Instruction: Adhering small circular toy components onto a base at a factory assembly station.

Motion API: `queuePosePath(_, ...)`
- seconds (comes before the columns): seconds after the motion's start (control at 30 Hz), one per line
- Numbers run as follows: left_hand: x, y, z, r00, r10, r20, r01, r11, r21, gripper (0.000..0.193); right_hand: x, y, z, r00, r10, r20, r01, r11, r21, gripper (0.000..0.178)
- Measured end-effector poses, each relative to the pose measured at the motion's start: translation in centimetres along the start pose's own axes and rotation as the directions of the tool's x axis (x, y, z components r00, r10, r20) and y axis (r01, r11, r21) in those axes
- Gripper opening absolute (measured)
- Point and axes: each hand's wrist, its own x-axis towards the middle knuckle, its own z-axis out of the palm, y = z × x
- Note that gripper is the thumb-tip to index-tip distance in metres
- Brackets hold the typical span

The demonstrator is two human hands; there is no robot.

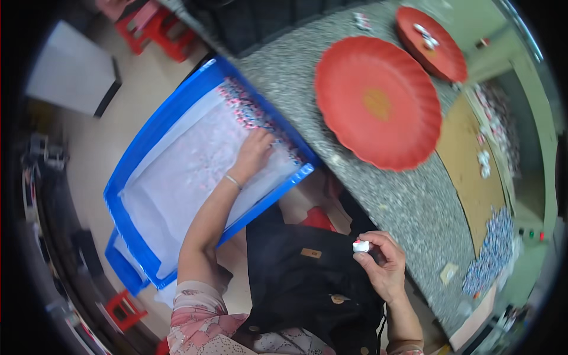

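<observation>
My left hand (255, 154) reaches into a large blue tray (133, 142) lined with white sheeting. Its fingers curl down at the edge of a band of small red, white and blue pieces (239, 106), and whatever they pinch is hidden. Above the counter's near edge, my right hand (386, 266) grips a small white piece with a red part (360, 246) between thumb and fingers. The piece is too small to name by kind.
On the speckled counter (284, 77) sit a big red scalloped dish (408, 118) and a smaller red dish (408, 21) with white pieces. Cardboard (464, 160) and a heap of small bluish pieces (494, 245) lie at the right. Red stools (157, 29) stand on the floor.
</observation>
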Motion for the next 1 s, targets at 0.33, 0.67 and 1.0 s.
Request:
queuePosePath(0.33, 2.9, 20.2, -8.8, 0.922, -0.004, -0.386, -0.151, 0.917, -0.370, 0.020, -7.3, 1.6, -8.9, 0.909, -0.137, -0.393, -0.026, 0.924, -0.381, 0.024)
queuePosePath(0.67, 7.0, 36.6, -1.4, 0.917, 0.381, -0.115, -0.377, 0.925, 0.053, 0.040, -7.3, 1.8, -25.8, 0.962, -0.127, -0.243, -0.024, 0.844, -0.536, 0.025)
queuePosePath(1.0, 7.4, 37.0, -0.7, 0.981, 0.192, 0.041, -0.196, 0.968, 0.157, 0.058, 11.6, 7.0, -46.9, 0.514, -0.450, -0.730, 0.110, 0.879, -0.464, 0.050)
